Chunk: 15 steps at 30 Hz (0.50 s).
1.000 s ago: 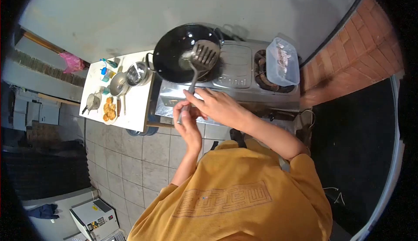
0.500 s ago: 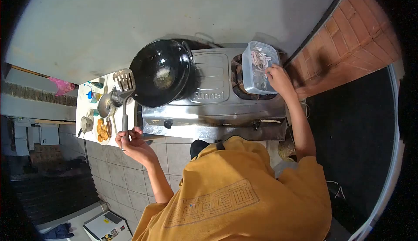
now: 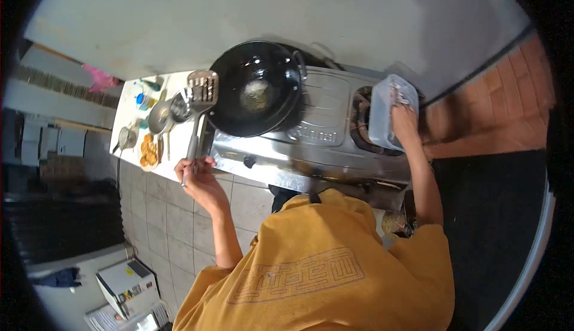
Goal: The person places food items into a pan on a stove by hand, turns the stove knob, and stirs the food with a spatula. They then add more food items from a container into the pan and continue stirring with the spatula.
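My left hand (image 3: 197,175) is closed around the grey handle of a slotted spatula (image 3: 204,89). The spatula's metal head is raised beside the left rim of a black wok (image 3: 239,114), which has a glossy inside and a pale patch of what looks like oil at its bottom. My right hand (image 3: 406,123) reaches into a clear plastic container (image 3: 380,116) on the right burner. Its fingers are down at the pale food strips (image 3: 403,96) inside; the fingertips are hidden, so whether they grip any strips cannot be made out.
The steel gas stove (image 3: 326,107) stands against a grey wall. Left of it, a white table (image 3: 133,87) bears a plate of fried pieces (image 3: 149,150), a metal pan (image 3: 159,117), a small pot (image 3: 126,138) and a blue-lidded jar (image 3: 142,100). A brick ledge (image 3: 484,113) lies right.
My right hand has gone deeper into the container, onto the strips. The camera view has turned, shifting the stove to the right. My left hand keeps hold of the spatula.
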Tool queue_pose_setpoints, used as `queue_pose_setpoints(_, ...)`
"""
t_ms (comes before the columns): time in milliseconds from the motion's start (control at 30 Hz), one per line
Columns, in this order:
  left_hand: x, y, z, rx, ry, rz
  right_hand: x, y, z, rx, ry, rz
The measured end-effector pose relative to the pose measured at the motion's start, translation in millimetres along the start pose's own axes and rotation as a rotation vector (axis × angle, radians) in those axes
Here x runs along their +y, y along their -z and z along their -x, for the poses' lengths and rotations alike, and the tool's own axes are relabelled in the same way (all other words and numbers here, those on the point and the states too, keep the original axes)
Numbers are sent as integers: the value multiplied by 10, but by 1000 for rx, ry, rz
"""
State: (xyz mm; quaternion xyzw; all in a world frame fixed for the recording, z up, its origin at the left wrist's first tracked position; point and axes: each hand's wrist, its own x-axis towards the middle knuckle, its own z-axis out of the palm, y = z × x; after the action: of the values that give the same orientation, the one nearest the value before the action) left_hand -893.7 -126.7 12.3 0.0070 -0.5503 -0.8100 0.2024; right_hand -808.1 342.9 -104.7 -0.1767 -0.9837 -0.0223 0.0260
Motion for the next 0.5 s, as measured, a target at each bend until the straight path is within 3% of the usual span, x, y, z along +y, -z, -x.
queue_pose_setpoints(133, -25, 26, -35, -37, -5, 26, 47, 61, 29, -110, 111, 29)
queue_pose_setpoints(333, -34, 120, -41, -49, 16, -23, -195, 1132, 128, 60, -63, -97)
queue_pose_setpoints(400, -48, 163, -36, -39, 5, -27, -393, 1454, 77, 298, 109, -180)
queue_pose_setpoints(500, -121, 194, -57, -52, 11, -9, -1095, 1713, -309, 224, 380, -315)
